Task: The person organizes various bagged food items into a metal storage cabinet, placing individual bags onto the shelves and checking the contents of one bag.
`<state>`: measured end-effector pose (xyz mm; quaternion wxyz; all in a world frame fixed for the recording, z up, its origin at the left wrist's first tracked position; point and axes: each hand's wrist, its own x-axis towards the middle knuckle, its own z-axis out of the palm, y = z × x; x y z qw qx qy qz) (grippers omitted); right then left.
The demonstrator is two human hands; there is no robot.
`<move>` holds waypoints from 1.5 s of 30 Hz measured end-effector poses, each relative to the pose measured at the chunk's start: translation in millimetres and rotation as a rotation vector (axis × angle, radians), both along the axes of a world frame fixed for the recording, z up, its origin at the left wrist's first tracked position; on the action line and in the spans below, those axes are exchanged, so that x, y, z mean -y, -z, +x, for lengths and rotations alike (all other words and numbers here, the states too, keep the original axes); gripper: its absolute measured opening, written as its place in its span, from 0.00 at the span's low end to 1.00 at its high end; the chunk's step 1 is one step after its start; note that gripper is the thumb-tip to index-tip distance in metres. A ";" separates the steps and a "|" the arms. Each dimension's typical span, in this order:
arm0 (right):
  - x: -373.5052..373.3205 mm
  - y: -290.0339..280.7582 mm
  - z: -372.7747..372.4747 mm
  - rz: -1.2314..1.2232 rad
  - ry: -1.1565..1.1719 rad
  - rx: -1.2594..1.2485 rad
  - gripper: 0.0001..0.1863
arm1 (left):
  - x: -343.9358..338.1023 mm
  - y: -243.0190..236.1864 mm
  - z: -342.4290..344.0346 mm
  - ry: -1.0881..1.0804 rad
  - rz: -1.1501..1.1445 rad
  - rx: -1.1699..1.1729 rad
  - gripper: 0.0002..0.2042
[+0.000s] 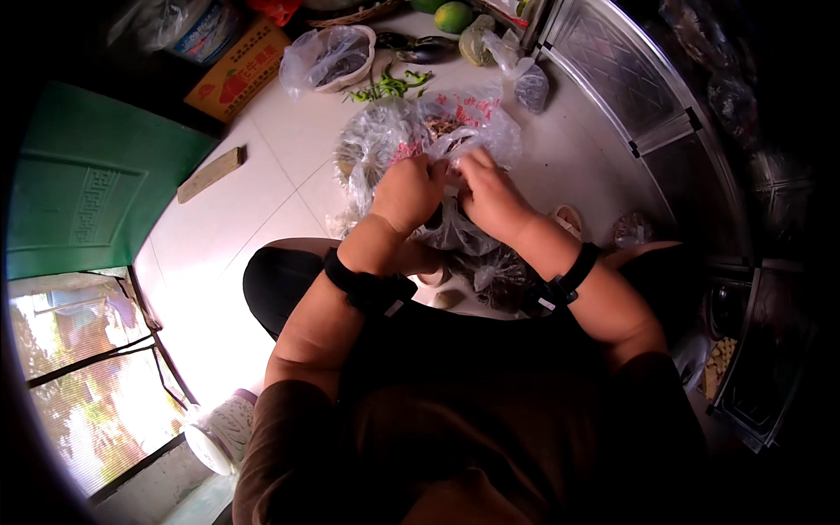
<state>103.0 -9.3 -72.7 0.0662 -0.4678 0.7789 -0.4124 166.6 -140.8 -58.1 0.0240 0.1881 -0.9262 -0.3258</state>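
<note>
In front of my crouched knees, both hands are closed on a clear plastic bag with red print [477, 105]. Brown, dried-looking pieces [444, 128] show inside it. My left hand [408, 188] has its fingers curled in at the near edge of the bag, and my right hand [492, 194] pinches the plastic a little to the right. Other crumpled clear bags [372, 131] lie just left of the printed one. Below my hands sit dark-filled plastic bags [499, 276] between my feet. What lies right between my fingertips is too small to make out.
Green peppers [391, 85], dark eggplants [427, 50] and a white basket [357, 63] lie beyond the bags. A cardboard box [238, 70] stands back left, near a green door [101, 179] and a wooden block [211, 174]. A metal-framed cabinet [626, 79] curves along the right.
</note>
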 end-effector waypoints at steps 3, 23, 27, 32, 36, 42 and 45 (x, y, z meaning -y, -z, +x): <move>-2.7 -1.7 4.5 -0.112 0.052 -0.070 0.12 | 11.3 4.6 1.3 0.291 0.211 0.121 0.15; -8.3 14.2 -25.3 -0.288 0.015 0.983 0.15 | 2.6 13.5 1.4 0.202 -0.003 -0.303 0.12; -33.7 52.1 -59.1 -0.287 0.649 1.162 0.09 | 11.0 33.1 3.8 0.136 -0.135 -0.195 0.09; -70.0 102.8 -84.0 -0.229 1.081 1.329 0.09 | 42.5 89.9 15.3 0.449 -0.236 0.267 0.14; -65.6 90.3 -85.6 -0.604 0.762 1.554 0.13 | 21.7 39.7 15.2 0.411 0.150 0.639 0.16; -64.6 99.3 -104.5 -0.566 0.963 1.575 0.15 | -1.6 16.5 19.7 0.592 0.236 0.367 0.14; -79.9 123.2 -114.9 -0.589 1.078 1.526 0.12 | -4.8 16.3 23.5 0.717 0.167 0.260 0.13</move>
